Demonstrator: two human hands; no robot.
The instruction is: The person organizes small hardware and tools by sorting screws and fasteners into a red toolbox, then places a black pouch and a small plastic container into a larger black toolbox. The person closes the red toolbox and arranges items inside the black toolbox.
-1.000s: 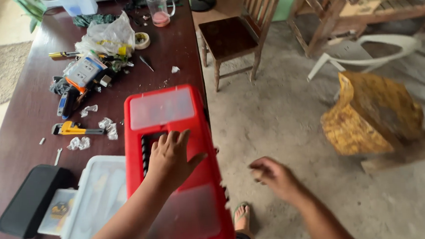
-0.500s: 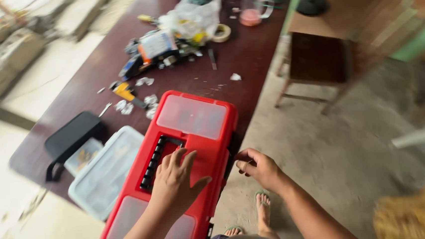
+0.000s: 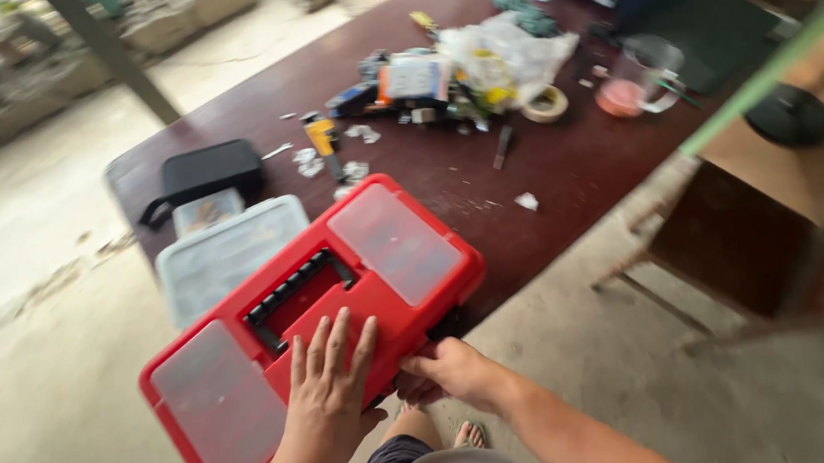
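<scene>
A red toolbox (image 3: pixel 378 292) with a black handle and two clear lid compartments lies at the near edge of a dark wooden table (image 3: pixel 572 167). My left hand (image 3: pixel 330 373) rests flat on its lid with the fingers spread. At the box's front side, near the latch area, my right hand (image 3: pixel 451 372) touches the edge with curled fingers. What the right fingers hold is hidden.
A clear plastic bin (image 3: pixel 225 254) and a black pouch (image 3: pixel 205 173) lie left of the toolbox. Farther back sit a yellow utility knife (image 3: pixel 323 136), a pile of small tools and bags (image 3: pixel 459 73), a tape roll (image 3: pixel 546 104) and a glass jug (image 3: pixel 638 80). A wooden chair (image 3: pixel 741 237) stands at right.
The view has swung left. My right hand has come from the air to the toolbox's front edge. My left hand stays on the lid.
</scene>
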